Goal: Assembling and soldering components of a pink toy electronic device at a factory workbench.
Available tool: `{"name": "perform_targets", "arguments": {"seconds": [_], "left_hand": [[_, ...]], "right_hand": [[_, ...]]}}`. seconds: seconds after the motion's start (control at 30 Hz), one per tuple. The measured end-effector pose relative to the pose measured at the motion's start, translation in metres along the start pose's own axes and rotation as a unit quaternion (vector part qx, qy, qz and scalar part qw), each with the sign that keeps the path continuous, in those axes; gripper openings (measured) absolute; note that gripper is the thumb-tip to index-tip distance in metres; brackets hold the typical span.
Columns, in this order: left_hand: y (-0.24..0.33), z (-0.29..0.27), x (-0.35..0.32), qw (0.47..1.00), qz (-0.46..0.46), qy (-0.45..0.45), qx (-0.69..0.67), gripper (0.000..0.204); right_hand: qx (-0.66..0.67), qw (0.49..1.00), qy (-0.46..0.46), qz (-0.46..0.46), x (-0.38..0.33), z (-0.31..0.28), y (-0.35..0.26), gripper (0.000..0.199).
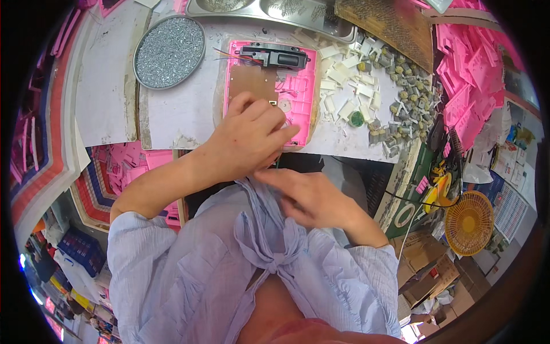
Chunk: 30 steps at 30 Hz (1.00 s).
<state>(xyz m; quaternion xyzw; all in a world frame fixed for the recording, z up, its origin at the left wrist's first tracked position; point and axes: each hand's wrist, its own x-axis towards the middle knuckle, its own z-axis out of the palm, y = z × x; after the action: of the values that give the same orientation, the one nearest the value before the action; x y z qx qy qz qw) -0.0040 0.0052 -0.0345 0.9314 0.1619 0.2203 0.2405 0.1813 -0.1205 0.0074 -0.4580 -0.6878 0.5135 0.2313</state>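
Observation:
A pink plastic housing (306,94) lies on the table in front of me. It holds a brown circuit board (249,83), and a black module (275,57) with thin coloured wires sits across its far end. My left hand (255,132) is over the near part of the housing, its fingers bent and closed; whatever they hold is hidden beneath them. Just off the table's near edge, my right hand (312,195) meets the underside of the left. Its index finger stretches left while the others curl in; what it holds, if anything, cannot be made out.
A round tray of small screws (170,51) stands left of the housing. To the right lie white plastic pieces (349,74) and several small grey-and-yellow parts (404,86). Steel trays (309,14) line the back. Pink parts (467,86) pile up far right, above a yellow basket (470,223).

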Motion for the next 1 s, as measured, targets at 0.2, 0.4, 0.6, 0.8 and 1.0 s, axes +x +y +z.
{"name": "perform_targets", "arguments": {"seconds": [0.2,0.4,0.6,0.8,1.0], "left_hand": [[-0.003,0.0,-0.024,0.999,0.051,-0.008,0.016,0.022],[-0.006,-0.003,-0.046,0.995,0.096,0.038,-0.004,0.023],[-0.03,-0.035,-0.087,0.983,-0.152,0.082,0.056,0.017],[0.006,-0.001,-0.115,0.988,-0.135,-0.043,0.054,0.015],[0.005,-0.012,-0.113,0.979,-0.123,-0.157,-0.038,0.018]], "right_hand": [[-0.026,0.994,0.098,-0.051,0.007,-0.032,0.007,0.045],[-0.305,0.922,0.184,-0.153,0.045,-0.021,0.044,0.037],[-0.355,0.916,0.171,-0.08,0.063,0.001,0.02,0.043],[-0.308,0.923,0.181,-0.142,0.087,0.03,0.019,0.034],[-0.318,0.921,0.192,-0.117,0.096,0.037,0.02,0.027]]}}
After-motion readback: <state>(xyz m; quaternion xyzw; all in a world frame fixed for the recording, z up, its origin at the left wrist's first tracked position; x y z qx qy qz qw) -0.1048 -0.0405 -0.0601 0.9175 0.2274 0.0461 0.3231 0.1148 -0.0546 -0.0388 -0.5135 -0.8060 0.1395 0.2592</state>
